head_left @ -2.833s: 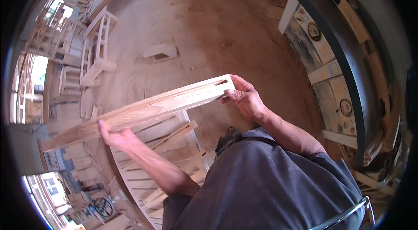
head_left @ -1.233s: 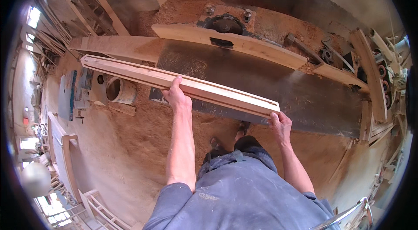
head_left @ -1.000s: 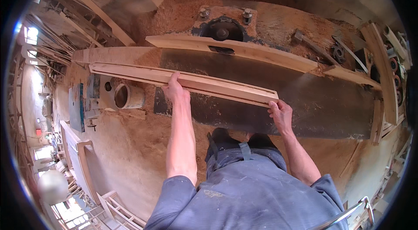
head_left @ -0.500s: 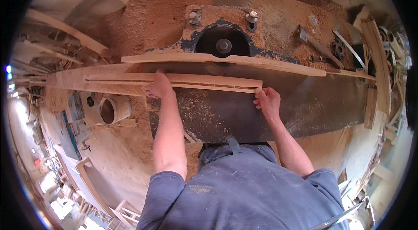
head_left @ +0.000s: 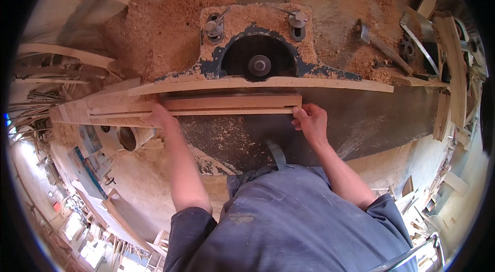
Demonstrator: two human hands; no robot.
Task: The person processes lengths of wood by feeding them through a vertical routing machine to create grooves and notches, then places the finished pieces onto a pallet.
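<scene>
A long, pale grooved wooden strip [head_left: 232, 103] lies on the dark metal machine table [head_left: 356, 125], a narrow gap short of the wooden fence board [head_left: 330, 83]. My right hand [head_left: 313, 121] pinches the strip's right end between thumb and fingers. Farther left, my left hand [head_left: 162, 116] is at the strip's near edge, its fingers smeared by motion and partly hidden. Behind the fence, a round dark opening in the sawdust-covered housing [head_left: 209, 59] surrounds a metal spindle [head_left: 259, 65].
Two clamping bolts stand on the housing, the right bolt [head_left: 297, 19] and left bolt [head_left: 213, 29]. A hammer [head_left: 385, 50] lies amid sawdust at back right. Boards [head_left: 454, 76] stack at the right. A round duct opening [head_left: 127, 138] sits below the table's left part.
My left hand has moved left along the strip and is now blurred. My right hand keeps its pinch on the end. The strip sits slightly farther left; the view has shifted.
</scene>
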